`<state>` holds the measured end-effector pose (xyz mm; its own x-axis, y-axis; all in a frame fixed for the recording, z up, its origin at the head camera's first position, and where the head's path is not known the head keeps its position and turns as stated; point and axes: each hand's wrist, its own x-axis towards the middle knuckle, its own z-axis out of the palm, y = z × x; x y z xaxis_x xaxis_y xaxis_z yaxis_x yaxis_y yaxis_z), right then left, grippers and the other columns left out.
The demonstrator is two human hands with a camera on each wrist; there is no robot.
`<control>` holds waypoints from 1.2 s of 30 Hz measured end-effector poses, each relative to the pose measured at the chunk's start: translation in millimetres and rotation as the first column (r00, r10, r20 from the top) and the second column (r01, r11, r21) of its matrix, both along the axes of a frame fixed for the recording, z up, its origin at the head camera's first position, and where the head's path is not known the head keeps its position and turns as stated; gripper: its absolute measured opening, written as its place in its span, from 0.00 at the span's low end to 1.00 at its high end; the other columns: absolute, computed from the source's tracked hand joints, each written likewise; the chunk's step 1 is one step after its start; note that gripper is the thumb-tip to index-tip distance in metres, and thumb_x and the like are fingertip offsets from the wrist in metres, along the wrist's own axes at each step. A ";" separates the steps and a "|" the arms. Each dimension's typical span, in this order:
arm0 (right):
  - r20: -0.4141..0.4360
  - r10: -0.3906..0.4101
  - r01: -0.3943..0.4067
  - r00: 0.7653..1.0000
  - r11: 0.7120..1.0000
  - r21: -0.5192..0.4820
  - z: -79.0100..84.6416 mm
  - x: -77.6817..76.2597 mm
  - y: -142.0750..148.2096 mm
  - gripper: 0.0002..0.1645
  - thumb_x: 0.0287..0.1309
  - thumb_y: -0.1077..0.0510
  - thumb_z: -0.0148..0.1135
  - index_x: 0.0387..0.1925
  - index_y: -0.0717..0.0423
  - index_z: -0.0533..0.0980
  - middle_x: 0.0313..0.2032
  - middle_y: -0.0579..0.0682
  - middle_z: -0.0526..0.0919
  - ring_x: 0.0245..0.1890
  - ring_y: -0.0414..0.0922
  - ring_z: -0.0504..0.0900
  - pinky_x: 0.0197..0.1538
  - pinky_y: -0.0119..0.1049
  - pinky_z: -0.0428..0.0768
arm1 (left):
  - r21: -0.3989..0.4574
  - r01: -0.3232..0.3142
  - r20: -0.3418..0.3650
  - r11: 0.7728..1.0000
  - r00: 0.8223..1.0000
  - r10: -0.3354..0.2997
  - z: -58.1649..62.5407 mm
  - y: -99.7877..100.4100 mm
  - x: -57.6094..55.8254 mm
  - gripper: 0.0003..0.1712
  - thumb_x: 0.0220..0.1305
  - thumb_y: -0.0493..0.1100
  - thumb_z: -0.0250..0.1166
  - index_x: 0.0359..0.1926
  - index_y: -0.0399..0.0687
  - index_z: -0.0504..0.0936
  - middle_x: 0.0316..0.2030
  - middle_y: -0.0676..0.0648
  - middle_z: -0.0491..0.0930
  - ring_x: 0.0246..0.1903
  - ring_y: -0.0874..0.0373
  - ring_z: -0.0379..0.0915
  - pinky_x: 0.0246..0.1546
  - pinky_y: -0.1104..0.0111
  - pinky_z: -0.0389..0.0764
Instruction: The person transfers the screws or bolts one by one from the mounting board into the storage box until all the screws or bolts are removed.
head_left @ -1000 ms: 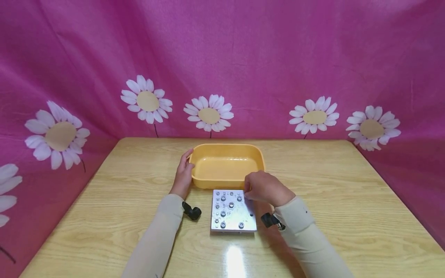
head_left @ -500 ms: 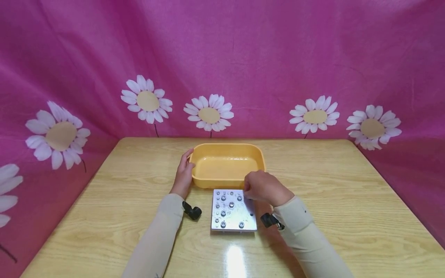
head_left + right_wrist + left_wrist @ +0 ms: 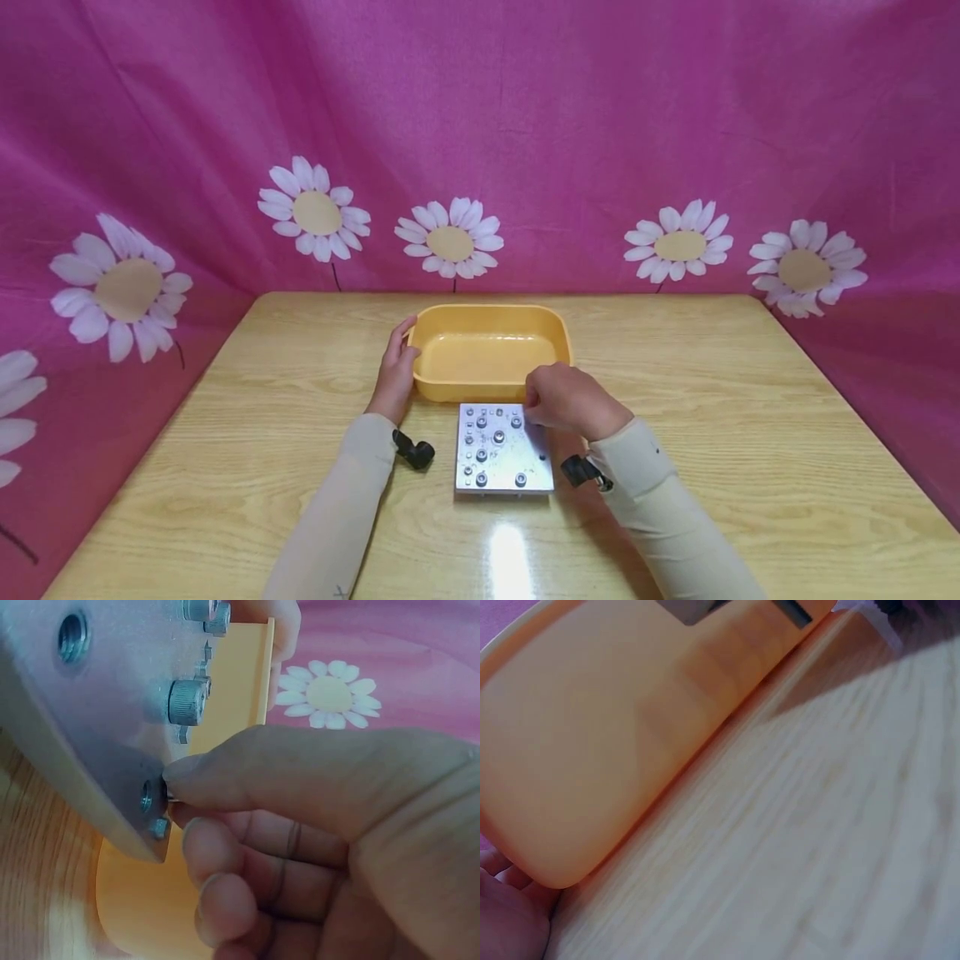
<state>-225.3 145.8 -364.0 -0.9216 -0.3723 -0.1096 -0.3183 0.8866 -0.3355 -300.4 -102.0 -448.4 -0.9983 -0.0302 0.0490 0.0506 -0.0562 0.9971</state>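
Note:
A square metal plate (image 3: 525, 457) studded with several socket-head bolts (image 3: 186, 702) and smaller screws lies before the person, raised slightly off the table. At its far right corner, the right hand (image 3: 573, 400) pinches a small metal screw (image 3: 172, 798) between thumb and forefinger, beside a threaded hole (image 3: 146, 796). The fingertips hide most of that screw; how far it sits in the plate cannot be told. Behind the plate stands a yellow tray (image 3: 468, 392). The left hand (image 3: 393, 377) grips its left end, thumb at the rim and fingers along the outside.
The wooden table (image 3: 262, 467) extends to both sides of the tray and plate. A pink curtain (image 3: 555, 125) with daisies hangs behind and beside it. Small black cameras (image 3: 412, 450) are worn at both wrists.
The head view has shifted slightly, so everything sits a little higher. The right hand makes only small movements at the plate's corner; the left hand keeps its grip on the tray.

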 end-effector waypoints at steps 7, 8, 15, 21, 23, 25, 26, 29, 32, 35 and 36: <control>0.026 -0.024 0.024 0.999 1.000 0.005 0.8 -0.3 -2.4 0.09 0.51 0.61 0.69 0.19 0.50 0.78 0.19 0.46 0.77 0.22 0.43 0.74 0.27 0.34 0.71 | 0.022 0.012 -0.024 1.000 1.000 -0.011 -0.8 -0.5 0.2 0.33 0.67 0.36 0.43 0.72 0.56 0.59 0.70 0.44 0.59 0.64 0.50 0.60 0.61 0.56 0.67; 0.027 -0.025 0.025 0.999 1.000 0.007 0.6 -0.3 -2.6 0.09 0.51 0.61 0.69 0.20 0.50 0.78 0.19 0.46 0.77 0.22 0.43 0.74 0.27 0.34 0.71 | 0.018 0.010 -0.024 1.000 1.000 -0.009 -1.1 -0.6 0.5 0.33 0.67 0.36 0.43 0.72 0.56 0.59 0.69 0.44 0.59 0.64 0.51 0.61 0.61 0.56 0.67; 0.001 -0.011 0.011 1.000 1.000 0.008 0.7 0.0 -2.1 0.10 0.49 0.61 0.69 0.18 0.49 0.78 0.18 0.45 0.76 0.21 0.43 0.73 0.26 0.34 0.71 | 0.021 0.014 -0.034 1.000 0.999 -0.014 -0.5 -0.9 1.0 0.33 0.67 0.35 0.43 0.72 0.55 0.58 0.69 0.43 0.59 0.64 0.50 0.61 0.61 0.56 0.67; 0.008 -0.009 0.009 1.000 1.000 0.017 1.4 0.8 -1.6 0.11 0.50 0.61 0.69 0.17 0.49 0.77 0.17 0.47 0.76 0.20 0.43 0.73 0.25 0.34 0.70 | 0.052 0.030 -0.015 0.998 0.999 -0.029 5.8 -0.3 4.6 0.33 0.67 0.34 0.43 0.73 0.54 0.58 0.69 0.41 0.59 0.63 0.48 0.61 0.60 0.56 0.67; 0.012 -0.012 0.011 1.000 1.000 0.021 1.3 1.4 -1.8 0.11 0.50 0.60 0.69 0.17 0.49 0.77 0.17 0.47 0.75 0.20 0.43 0.73 0.25 0.34 0.71 | 0.058 0.034 -0.006 0.998 0.999 -0.034 5.8 -0.8 4.8 0.33 0.67 0.34 0.43 0.73 0.54 0.58 0.69 0.41 0.58 0.63 0.48 0.61 0.60 0.55 0.67; 0.009 -0.008 0.008 1.000 1.000 0.022 0.8 1.8 -1.9 0.11 0.50 0.60 0.69 0.17 0.49 0.76 0.17 0.47 0.75 0.19 0.43 0.73 0.25 0.33 0.70 | 0.057 0.034 -0.016 0.998 0.999 -0.033 4.4 -0.8 5.1 0.34 0.66 0.34 0.43 0.72 0.54 0.58 0.69 0.40 0.59 0.63 0.47 0.61 0.60 0.54 0.67; 0.008 -0.007 0.007 1.000 1.000 0.021 0.8 2.1 -2.0 0.11 0.50 0.60 0.69 0.17 0.49 0.76 0.17 0.47 0.75 0.19 0.43 0.73 0.25 0.33 0.70 | 0.046 0.029 -0.019 0.999 0.999 -0.028 3.2 -0.8 4.8 0.33 0.66 0.35 0.43 0.72 0.54 0.58 0.69 0.40 0.59 0.63 0.46 0.61 0.60 0.54 0.68; -0.005 0.004 -0.004 1.000 1.000 0.025 0.6 2.6 -2.0 0.11 0.49 0.60 0.69 0.17 0.49 0.76 0.16 0.46 0.75 0.19 0.43 0.72 0.24 0.33 0.70 | 0.022 0.011 -0.054 1.000 0.998 -0.010 -4.1 -0.6 2.1 0.33 0.65 0.37 0.43 0.71 0.56 0.60 0.68 0.40 0.60 0.62 0.47 0.63 0.59 0.55 0.70; -0.011 0.002 -0.001 1.000 0.999 0.038 1.2 2.4 -2.7 0.11 0.49 0.59 0.69 0.17 0.49 0.77 0.17 0.46 0.75 0.19 0.43 0.73 0.25 0.34 0.71 | 0.012 0.010 -0.051 1.000 0.999 -0.010 -3.3 -0.1 1.9 0.33 0.66 0.37 0.43 0.72 0.56 0.59 0.69 0.41 0.59 0.64 0.47 0.61 0.60 0.55 0.69; -0.019 -0.001 0.002 1.000 0.999 0.046 1.9 1.8 -3.4 0.09 0.49 0.59 0.69 0.18 0.49 0.78 0.17 0.45 0.76 0.20 0.43 0.73 0.25 0.34 0.71 | 0.021 0.012 -0.025 1.000 1.000 -0.012 -1.3 0.3 1.3 0.33 0.66 0.37 0.43 0.72 0.57 0.58 0.70 0.45 0.58 0.65 0.49 0.60 0.61 0.55 0.67; -0.023 -0.001 0.003 1.000 0.999 0.047 2.2 1.8 -3.7 0.09 0.49 0.59 0.70 0.18 0.49 0.78 0.17 0.45 0.76 0.20 0.43 0.74 0.25 0.34 0.71 | 0.019 0.011 -0.018 1.000 1.000 -0.011 -1.1 0.2 0.8 0.33 0.67 0.37 0.43 0.72 0.57 0.58 0.70 0.45 0.58 0.65 0.50 0.60 0.62 0.55 0.67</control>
<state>-223.5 142.2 -361.8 -0.9248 -0.3654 -0.1062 -0.3235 0.9019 -0.2860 -299.6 -101.8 -449.5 -0.9976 -0.0206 0.0660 0.0674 -0.0758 0.9948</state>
